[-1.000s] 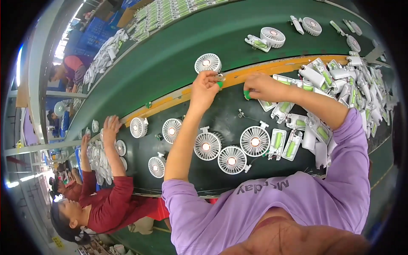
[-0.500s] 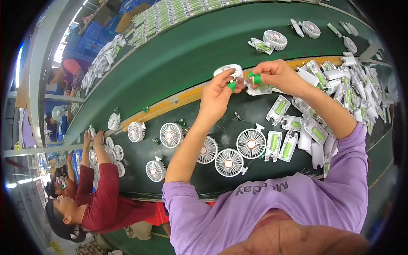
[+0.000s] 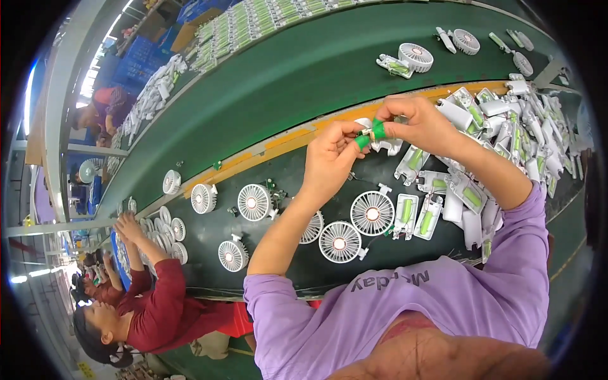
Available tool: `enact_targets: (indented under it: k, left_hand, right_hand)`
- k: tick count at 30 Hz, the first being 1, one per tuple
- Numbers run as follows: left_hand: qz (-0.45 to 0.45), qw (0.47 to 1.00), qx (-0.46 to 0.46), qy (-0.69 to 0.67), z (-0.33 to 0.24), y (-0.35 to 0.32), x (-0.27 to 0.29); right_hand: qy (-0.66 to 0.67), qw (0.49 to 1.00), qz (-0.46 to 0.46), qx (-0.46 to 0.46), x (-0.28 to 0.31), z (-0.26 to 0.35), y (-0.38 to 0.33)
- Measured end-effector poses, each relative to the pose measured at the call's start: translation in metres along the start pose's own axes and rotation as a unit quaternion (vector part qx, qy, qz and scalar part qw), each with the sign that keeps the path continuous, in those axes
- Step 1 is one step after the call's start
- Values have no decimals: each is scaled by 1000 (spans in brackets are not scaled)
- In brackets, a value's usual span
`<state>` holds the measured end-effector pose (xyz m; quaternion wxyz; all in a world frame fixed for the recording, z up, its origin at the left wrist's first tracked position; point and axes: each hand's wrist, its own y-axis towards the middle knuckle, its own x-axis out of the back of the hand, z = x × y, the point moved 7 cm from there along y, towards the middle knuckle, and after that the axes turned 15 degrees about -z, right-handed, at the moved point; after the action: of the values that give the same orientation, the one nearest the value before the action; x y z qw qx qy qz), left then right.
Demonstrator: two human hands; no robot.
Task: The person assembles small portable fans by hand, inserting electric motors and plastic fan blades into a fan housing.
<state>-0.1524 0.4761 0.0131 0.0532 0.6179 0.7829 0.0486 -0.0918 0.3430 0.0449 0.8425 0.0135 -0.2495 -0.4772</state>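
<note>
My two hands meet above the far edge of the dark worktop, with green wraps on several fingertips. The thumb and fingers of my left hand (image 3: 328, 159) pinch a small circuit board (image 3: 365, 132), mostly covered by the fingertips. Against it, my right hand (image 3: 423, 123) is closed in a pinch; what lies between its fingers is hidden. A white plastic shell (image 3: 389, 146) shows just below the right fingers. Behind my fingertips, a white fan head (image 3: 363, 121) is largely covered. Closest to my left forearm is a white round fan (image 3: 311, 228), partly hidden by it.
Several white fans, including one front centre (image 3: 341, 242), lie on the worktop (image 3: 291, 278). A heap of white shells with green cells (image 3: 506, 130) fills the right. Beyond a yellow rail (image 3: 253, 153) runs a green belt (image 3: 266, 95). A co-worker in a red sleeve (image 3: 166, 285) works at left.
My hands have drawn together, the left moving right and slightly nearer. The fan head has shifted towards the right and is more covered. Fans on the belt have moved slightly right.
</note>
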Motion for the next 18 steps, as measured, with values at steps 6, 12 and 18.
enact_targets:
  k: [6,12,18]
  left_hand:
    - [23,999,28,-36,2,-9,3]
    - [33,999,-8,-14,-5,-11,-1]
    - [8,998,68,9,12,21,1]
  right_hand:
    - [-6,1000,4,18,0,0,-3]
    - [-45,983,-12,180,1,22,-3]
    - [-56,997,47,27,-2,-13,22]
